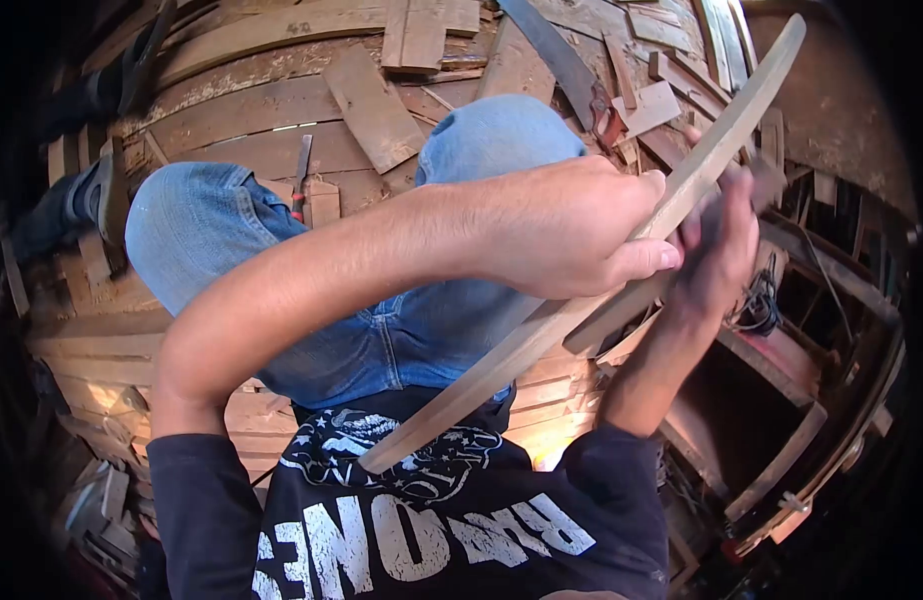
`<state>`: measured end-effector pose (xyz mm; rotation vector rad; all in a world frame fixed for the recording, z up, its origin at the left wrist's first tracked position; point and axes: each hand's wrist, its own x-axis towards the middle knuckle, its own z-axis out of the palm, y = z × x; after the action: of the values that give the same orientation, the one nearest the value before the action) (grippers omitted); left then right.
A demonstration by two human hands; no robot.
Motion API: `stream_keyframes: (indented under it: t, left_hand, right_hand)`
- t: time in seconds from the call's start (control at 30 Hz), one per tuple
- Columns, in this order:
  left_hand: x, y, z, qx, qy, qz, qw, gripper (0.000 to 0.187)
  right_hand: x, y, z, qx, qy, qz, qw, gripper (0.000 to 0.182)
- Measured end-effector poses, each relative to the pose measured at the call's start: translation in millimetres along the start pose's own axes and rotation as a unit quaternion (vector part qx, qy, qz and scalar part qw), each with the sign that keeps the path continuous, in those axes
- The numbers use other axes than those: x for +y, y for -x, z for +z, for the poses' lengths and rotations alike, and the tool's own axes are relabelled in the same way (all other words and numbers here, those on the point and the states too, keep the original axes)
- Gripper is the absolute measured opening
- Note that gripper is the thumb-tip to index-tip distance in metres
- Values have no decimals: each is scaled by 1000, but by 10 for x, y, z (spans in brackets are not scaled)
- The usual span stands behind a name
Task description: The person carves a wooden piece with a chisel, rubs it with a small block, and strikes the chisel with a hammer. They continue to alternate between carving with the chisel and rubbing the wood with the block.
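A long, gently curved strip of wood (pixel 481 385) runs slantwise from against my shirt to the upper right. My left hand (pixel 601 225) is wrapped round its middle, the thumb lying over the near face. Close behind the strip is my right hand (pixel 719 245), smeared by motion, with curled fingers. Something dark in its palm is too blurred to name. Below the strip, a shorter flat piece (pixel 621 318) shows partly, its far part hidden by the hands. A blurred greyish shape (pixel 766 182) appears just beyond my right fingers.
A handsaw (pixel 556 55) with a reddish handle lies on the plank floor beyond my knees. A chisel-like tool (pixel 301 178) with a red handle lies near my left knee. Boards (pixel 371 108) and offcuts are scattered about. A wooden frame (pixel 781 465) stands at right.
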<state>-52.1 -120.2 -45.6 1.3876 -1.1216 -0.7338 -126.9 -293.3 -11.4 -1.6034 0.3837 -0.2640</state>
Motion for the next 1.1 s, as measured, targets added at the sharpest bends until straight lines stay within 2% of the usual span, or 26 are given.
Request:
stream_keyframes:
  t: [0.07, 0.1, 0.17, 0.23, 0.27, 0.37, 0.43, 0.53, 0.6, 0.67, 0.73, 0.83, 0.9, 0.93, 0.97, 1.0, 1.07, 1.1]
  left_hand:
    - [10, -28, 76, 62, -7, 80, 995, 41]
    - [51, -12, 87, 66, -8, 83, 994, 41]
    - [260, 110, 31, 39, -39, -66, 996, 50]
    - [301, 281, 24, 44, -77, -80, 993, 53]
    - [316, 352, 15, 39, -110, -89, 989, 55]
    - [422, 427, -25, 23, -135, -122, 983, 53]
    - [405, 399, -20, 5, -122, -146, 982, 53]
    - [252, 130, -54, 19, -173, -132, 976, 46]
    - [255, -102, -149, -14, -191, -175, 966, 36]
    - [129, -265, -278, -14, -272, -148, 951, 30]
    - [32, -275, -364, 56, -311, -126, 940, 25]
    - [56, 60, -425, 68, -333, -94, 936, 26]
    - [50, 383, -427, 98, -360, -37, 927, 32]
    - [68, 518, -430, 92, -360, -41, 927, 32]
    - [87, 648, -425, 61, -368, -66, 925, 35]
    - [78, 750, -397, 29, -373, -92, 923, 39]
    - [35, 848, -282, 24, -387, -101, 916, 40]
    - [72, 855, -277, 29, -387, -108, 915, 40]
  right_hand:
    - [68, -188, -66, -6, -132, 64, 989, 36]
    - [71, -252, -68, -13, -126, 42, 991, 34]
    - [73, -378, -37, -34, -124, 23, 991, 31]
    - [99, -494, -25, 21, -188, 30, 982, 32]
    - [110, -496, 21, 14, -195, 27, 980, 32]
    - [95, -402, 119, 28, -69, 6, 997, 33]
    - [148, -490, 60, 30, -68, 19, 997, 33]
    - [250, -729, -91, 31, -75, 28, 996, 33]
    - [344, -928, -214, 27, -130, 26, 991, 33]
    - [381, -1096, -284, 17, -139, 16, 990, 32]
    - [355, -1104, -247, 82, -101, 18, 991, 29]
    - [278, -665, -246, 63, -55, 14, 996, 28]
    - [148, -228, -199, 28, 75, 51, 995, 29]
    - [207, -61, -290, 13, 194, 75, 978, 26]
    - [252, 109, -263, -11, 257, 22, 966, 30]
    - [279, 265, -289, -42, 375, -51, 925, 41]
    - [174, 546, -126, -54, 407, -90, 907, 51]
    - [138, 637, -93, -62, 392, -59, 916, 53]
